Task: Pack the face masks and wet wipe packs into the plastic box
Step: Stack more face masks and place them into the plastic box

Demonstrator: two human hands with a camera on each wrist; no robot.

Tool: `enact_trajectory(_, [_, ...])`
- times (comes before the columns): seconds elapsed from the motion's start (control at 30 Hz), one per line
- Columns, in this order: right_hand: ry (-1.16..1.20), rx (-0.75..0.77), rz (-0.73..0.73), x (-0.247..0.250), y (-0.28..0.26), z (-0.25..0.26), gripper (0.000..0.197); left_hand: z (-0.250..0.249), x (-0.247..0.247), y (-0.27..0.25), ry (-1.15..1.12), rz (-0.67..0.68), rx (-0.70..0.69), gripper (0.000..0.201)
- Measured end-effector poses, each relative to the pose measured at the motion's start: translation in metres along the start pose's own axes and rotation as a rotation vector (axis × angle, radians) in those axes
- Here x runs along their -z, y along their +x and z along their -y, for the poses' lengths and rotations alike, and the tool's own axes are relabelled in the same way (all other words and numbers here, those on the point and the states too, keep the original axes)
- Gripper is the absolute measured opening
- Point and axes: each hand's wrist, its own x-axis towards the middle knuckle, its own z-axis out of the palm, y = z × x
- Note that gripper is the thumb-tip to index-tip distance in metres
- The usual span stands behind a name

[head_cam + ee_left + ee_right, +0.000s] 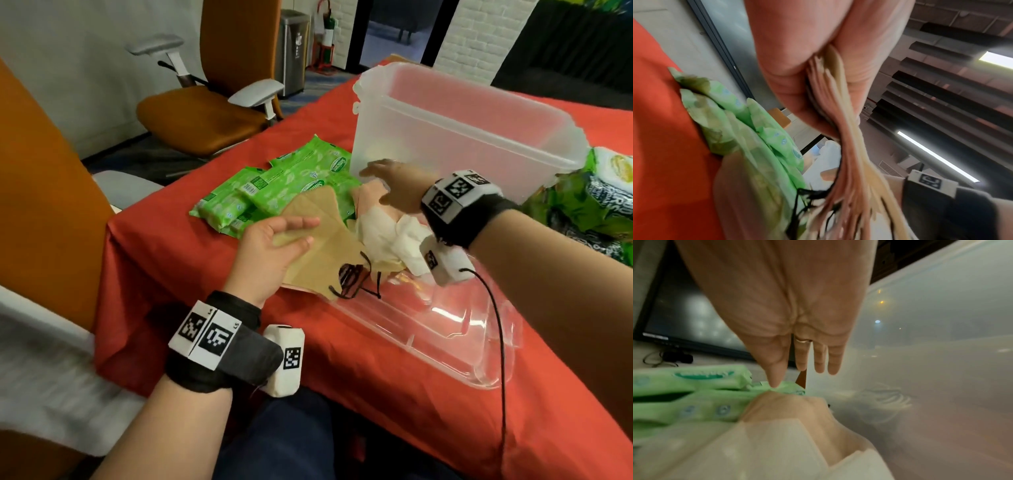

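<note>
Left hand (274, 246) pinches a stack of tan face masks (322, 246), thumb on top, over the red tablecloth (164, 260). Right hand (394, 185), fingers straight, holds nothing, just beside the plastic box (455, 133). Box nearly bare; something pale inside, unclear what. Green wipe packs (274, 185) and white masks (387, 233) on table. Lid (438, 339) off. Packing barely begun, I judge.

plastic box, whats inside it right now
Through the plastic box wall in the right wrist view, some pale looped cords lie on its floor, likely mask ear loops. No green wet wipe packs show inside. The frosted wall blurs the rest, so a count is impossible.
</note>
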Motion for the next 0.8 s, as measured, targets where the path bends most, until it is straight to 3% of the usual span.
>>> enact_trajectory(0.2, [-0.07, -0.098, 0.153, -0.018, 0.03, 0.011, 0.073, 0.004, 0.006, 0.003, 0.012, 0.007, 0.043, 0.032])
enact_trajectory(0.4, [0.019, -0.2, 0.151, -0.015, 0.032, 0.011, 0.032, 0.006, 0.007, 0.002, -0.015, 0.005, 0.067, 0.032])
enact_trajectory(0.5, [0.013, -0.276, 0.117, 0.001, 0.023, 0.01, 0.023, 0.005, 0.006, 0.001, -0.02, -0.019, 0.077, 0.032])
enact_trajectory(0.63, [0.116, -0.298, -0.266, 0.035, -0.005, 0.005, 0.007, 0.002, 0.005, 0.001, 0.001, -0.06, 0.077, 0.03])
enact_trajectory(0.73, [0.208, -0.244, -0.54, 0.062, -0.038, 0.005, 0.007, 0.0, -0.001, 0.001, 0.019, -0.06, 0.084, 0.026])
enact_trajectory(0.8, [0.398, -0.187, -0.645, 0.074, -0.064, 0.007, 0.014, -0.003, -0.005, -0.001, 0.009, -0.046, 0.084, 0.019])
